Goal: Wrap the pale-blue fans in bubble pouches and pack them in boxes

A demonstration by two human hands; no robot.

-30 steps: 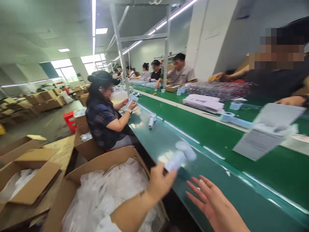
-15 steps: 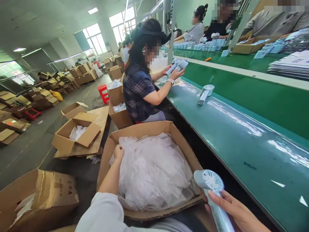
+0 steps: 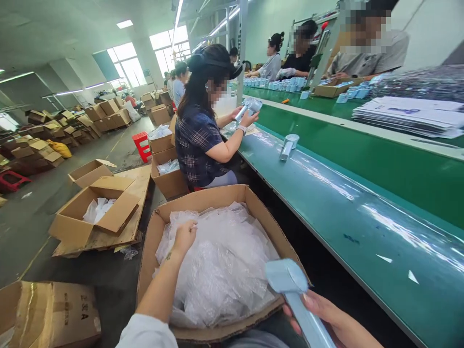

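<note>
My right hand is closed round the handle of a light blue handheld fan, near the box's right front corner. The fan's head points up and left, with its smooth side showing. My left hand is over a heap of thin clear plastic bags in an open cardboard box. Its fingers are curled and pressed together at the bags; what is between them, if anything, cannot be made out. Another handheld fan lies on the green conveyor belt.
A co-worker sits beyond the box, holding a handheld fan. White paper sheets are stacked across the line, near several fans. Open cartons stand at left on a wooden pallet; another carton is nearer.
My left hand has moved right, farther over the bags. The fan in my right hand has shifted left and turned, so its grille no longer shows. The view has swung slightly right.
</note>
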